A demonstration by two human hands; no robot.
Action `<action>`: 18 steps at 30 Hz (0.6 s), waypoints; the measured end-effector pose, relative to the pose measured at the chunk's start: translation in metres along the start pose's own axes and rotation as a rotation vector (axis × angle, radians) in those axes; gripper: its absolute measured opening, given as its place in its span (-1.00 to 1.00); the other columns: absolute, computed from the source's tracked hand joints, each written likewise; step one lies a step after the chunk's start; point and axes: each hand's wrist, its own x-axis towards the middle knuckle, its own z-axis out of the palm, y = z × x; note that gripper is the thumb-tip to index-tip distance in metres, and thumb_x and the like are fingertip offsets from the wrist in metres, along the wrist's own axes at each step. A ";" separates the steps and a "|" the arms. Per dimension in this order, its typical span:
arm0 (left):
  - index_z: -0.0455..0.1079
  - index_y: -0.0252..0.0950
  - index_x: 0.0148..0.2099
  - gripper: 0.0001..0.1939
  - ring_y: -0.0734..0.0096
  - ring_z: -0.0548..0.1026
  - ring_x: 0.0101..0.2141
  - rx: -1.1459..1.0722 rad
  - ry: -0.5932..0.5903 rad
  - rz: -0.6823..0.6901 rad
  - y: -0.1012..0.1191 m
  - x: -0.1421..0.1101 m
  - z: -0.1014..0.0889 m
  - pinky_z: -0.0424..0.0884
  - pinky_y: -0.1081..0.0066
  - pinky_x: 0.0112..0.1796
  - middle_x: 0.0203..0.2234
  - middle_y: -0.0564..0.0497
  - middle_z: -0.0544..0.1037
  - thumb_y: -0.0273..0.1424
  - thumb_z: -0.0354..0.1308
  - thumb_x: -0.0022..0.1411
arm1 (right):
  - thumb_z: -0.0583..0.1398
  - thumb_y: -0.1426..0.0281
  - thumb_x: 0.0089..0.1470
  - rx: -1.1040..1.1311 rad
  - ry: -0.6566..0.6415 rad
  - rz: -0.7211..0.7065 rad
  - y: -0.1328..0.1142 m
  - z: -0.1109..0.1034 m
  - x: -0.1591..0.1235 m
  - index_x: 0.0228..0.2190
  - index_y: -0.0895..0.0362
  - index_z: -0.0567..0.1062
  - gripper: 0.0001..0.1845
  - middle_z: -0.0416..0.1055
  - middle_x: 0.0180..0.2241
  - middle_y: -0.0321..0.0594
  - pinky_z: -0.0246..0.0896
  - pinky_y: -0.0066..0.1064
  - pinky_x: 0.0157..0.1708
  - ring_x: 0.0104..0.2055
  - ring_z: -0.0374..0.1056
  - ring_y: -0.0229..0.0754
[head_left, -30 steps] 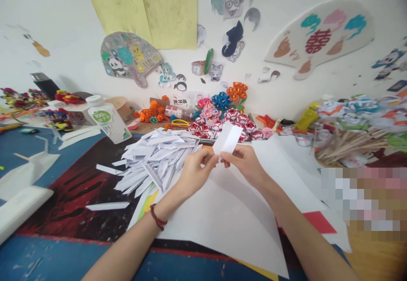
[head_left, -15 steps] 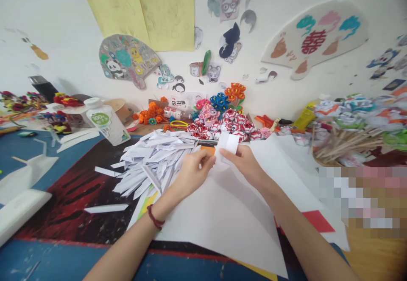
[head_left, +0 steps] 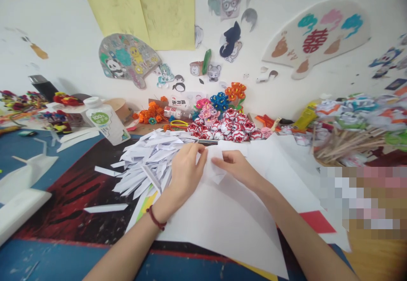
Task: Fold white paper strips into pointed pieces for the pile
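Between my two hands is a small piece of white paper [head_left: 217, 178], raised just above a large white sheet [head_left: 219, 226]. My left hand [head_left: 186, 168] is closed, with thumb and forefinger brought together at the paper's left edge. My right hand [head_left: 237, 167] pinches the same piece from the right, its thumb lying across the front. White on white, the paper's outline is hard to make out. Beside my left hand lies a heap of folded white paper strips [head_left: 143, 162]. One folded strip [head_left: 106, 208] rests apart on the dark mat [head_left: 95, 230].
A white bottle [head_left: 106, 122] stands behind the heap. Red-and-white flowers [head_left: 235, 126] and orange flowers [head_left: 152, 113] line the wall. Wooden sticks [head_left: 346, 143] lie at the right, near a red paper piece [head_left: 318, 221]. A white case [head_left: 22, 213] sits at the left.
The small paper has come down and now hangs lower between my hands. My left hand has turned and its fingers have risen; my right hand has shifted slightly left and down.
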 end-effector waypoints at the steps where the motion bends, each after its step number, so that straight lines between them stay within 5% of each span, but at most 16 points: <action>1: 0.37 -0.30 -0.25 -0.86 0.37 0.43 -0.34 0.061 0.034 0.042 -0.001 -0.002 0.001 0.26 0.40 -0.31 -0.39 -0.01 0.52 -0.38 0.01 0.29 | 0.24 0.10 -0.04 -0.002 0.000 0.002 0.001 0.001 0.000 -0.43 0.21 0.51 -0.61 0.46 -0.44 -0.21 0.20 -0.44 -0.45 -0.43 0.34 -0.21; 6: 0.38 -0.28 -0.05 -0.78 0.33 0.47 -0.30 0.287 0.046 0.314 -0.008 -0.010 0.003 0.26 0.37 -0.32 -0.24 -0.07 0.56 -0.48 0.00 0.29 | 0.25 0.02 -0.09 -0.010 0.019 0.005 0.004 0.005 0.001 -0.45 0.24 0.50 -0.52 0.43 -0.49 -0.22 0.17 -0.44 -0.50 -0.47 0.31 -0.21; 9: 0.38 -0.26 -0.01 -0.75 0.31 0.48 -0.23 0.218 -0.038 0.328 -0.005 -0.009 0.000 0.29 0.36 -0.26 -0.18 -0.09 0.56 -0.45 -0.01 0.30 | 0.24 0.04 -0.06 -0.008 0.032 -0.013 0.004 0.003 0.002 -0.45 0.23 0.50 -0.55 0.43 -0.49 -0.23 0.17 -0.44 -0.50 -0.46 0.31 -0.21; 12: 0.46 -0.24 -0.12 -0.77 0.32 0.48 -0.23 -0.037 -0.066 0.145 -0.001 -0.002 -0.003 0.32 0.37 -0.20 -0.21 -0.05 0.58 -0.36 -0.01 0.31 | 0.26 0.11 -0.06 0.009 0.028 -0.020 0.002 -0.002 0.002 -0.42 0.20 0.53 -0.63 0.45 -0.45 -0.23 0.20 -0.43 -0.44 -0.44 0.34 -0.21; 18: 0.49 -0.30 -0.31 -0.73 0.42 0.45 -0.42 -0.645 -0.145 -0.326 -0.003 0.012 -0.004 0.32 0.47 -0.42 -0.40 -0.01 0.57 -0.19 0.12 0.19 | 0.26 0.17 -0.06 0.019 -0.009 0.007 -0.007 -0.007 -0.003 -0.47 0.19 0.54 -0.69 0.46 -0.47 -0.21 0.21 -0.42 -0.48 -0.46 0.35 -0.19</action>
